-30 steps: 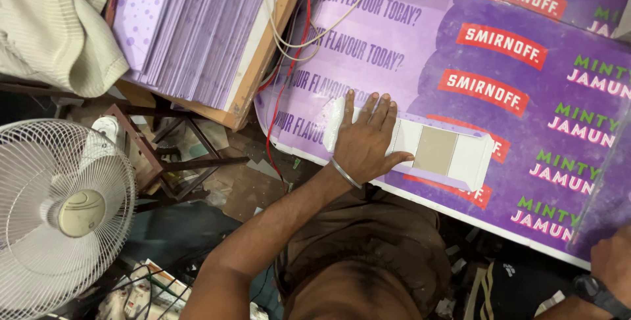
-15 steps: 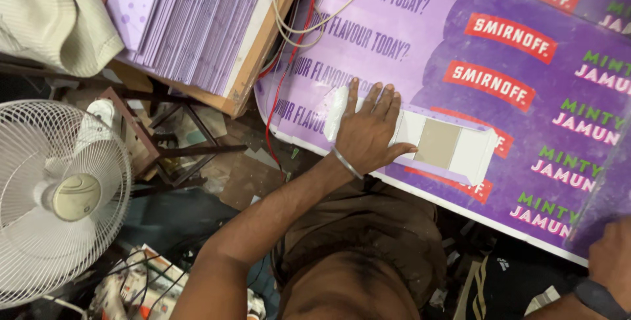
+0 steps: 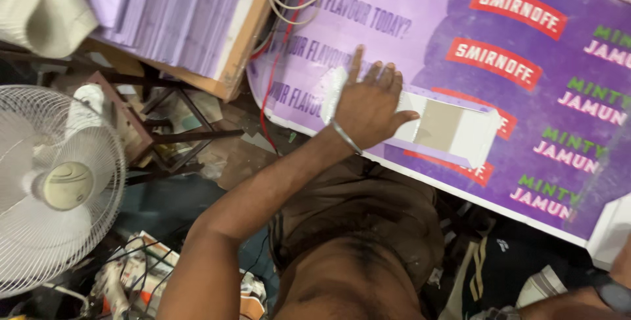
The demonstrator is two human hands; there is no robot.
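Note:
My left hand [image 3: 368, 110] lies flat, fingers spread, on the left end of a long white card piece [image 3: 470, 137] with a brown square panel in its middle. The piece rests near the front edge of a large purple printed sheet [image 3: 460, 24]. A metal bangle sits on that wrist. Of my right hand, only the wrist with a dark watch [image 3: 611, 290] shows, at the bottom right corner. A white block-like object [image 3: 611, 228] lies just above it at the sheet's edge. Whether the hand holds that object is hidden.
A stack of purple sheets [image 3: 177, 11] lies on a wooden board [image 3: 253, 31] at the upper left, with red and white cables [image 3: 276, 70] hanging beside it. A white fan [image 3: 46, 188] stands low on the left. Clutter covers the floor below.
The view has shifted, so the sheet and my left hand sit higher in frame. The left hand stays pressed on the white piece. A white object has appeared at the right edge.

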